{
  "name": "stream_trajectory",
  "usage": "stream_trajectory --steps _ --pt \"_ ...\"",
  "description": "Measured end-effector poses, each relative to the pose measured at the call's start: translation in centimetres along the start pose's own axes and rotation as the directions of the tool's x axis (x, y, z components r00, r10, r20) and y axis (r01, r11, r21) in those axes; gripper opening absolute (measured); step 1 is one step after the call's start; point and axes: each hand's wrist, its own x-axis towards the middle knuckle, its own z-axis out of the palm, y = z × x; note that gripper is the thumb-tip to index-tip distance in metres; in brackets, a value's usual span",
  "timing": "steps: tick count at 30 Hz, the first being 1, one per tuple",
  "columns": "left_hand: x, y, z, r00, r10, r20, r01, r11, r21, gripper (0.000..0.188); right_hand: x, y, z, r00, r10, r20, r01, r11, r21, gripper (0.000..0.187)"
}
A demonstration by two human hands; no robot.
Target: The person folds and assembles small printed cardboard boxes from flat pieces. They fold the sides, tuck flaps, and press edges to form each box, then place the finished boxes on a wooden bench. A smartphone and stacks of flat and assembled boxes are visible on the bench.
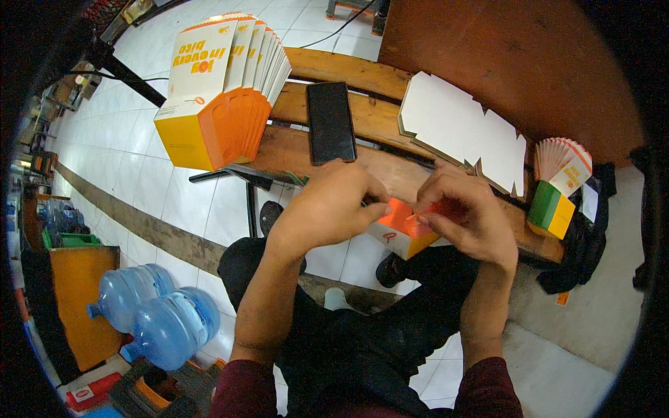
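A small cardboard box (pixel 391 239) in orange, white and yellow is held over my lap, at the near edge of the wooden bench. My left hand (pixel 327 203) pinches its left side between thumb and fingers. On the opposite side, the curled fingers of my right hand (pixel 468 214) grip the orange top part. My fingers and hands hide much of the box. Just beyond my left hand, a black phone (pixel 331 122) lies flat on the bench. Beyond my right hand rests a stack of white die-cut card sheets (pixel 463 129) with notched edges.
At the bench's left end stands a fanned stack of nested cartons (pixel 198 63). A smaller carton stack (pixel 555 198) with green and yellow sides sits at the right end, beside dark cloth (pixel 592 237). Large blue water bottles (pixel 174 327) lie on the floor at lower left.
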Motion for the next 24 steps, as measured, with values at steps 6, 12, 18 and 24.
stream_trajectory --steps 6,12,18,24 --pt "-0.5 0.9 0.4 0.992 0.087 -0.088 -0.071 0.982 0.177 0.013 0.5 0.0 1.8 0.986 -0.159 -0.055 0.149 0.978 -0.146 0.018" --pt "-0.8 2.4 -0.1 0.997 -0.073 0.029 0.062 0.955 0.291 0.014 0.7 -0.3 2.0 0.979 -0.191 -0.068 0.172 0.960 -0.220 0.018" --pt "-0.9 3.3 -0.1 0.997 -0.067 -0.023 0.071 0.933 0.353 0.018 0.9 -0.5 2.5 0.985 -0.152 -0.079 0.115 0.929 -0.353 0.019" --pt "-1.2 3.3 0.1 0.990 -0.039 -0.137 0.069 0.973 0.218 0.014 0.7 -0.5 2.0 0.998 -0.031 -0.050 0.016 0.962 -0.271 0.021"
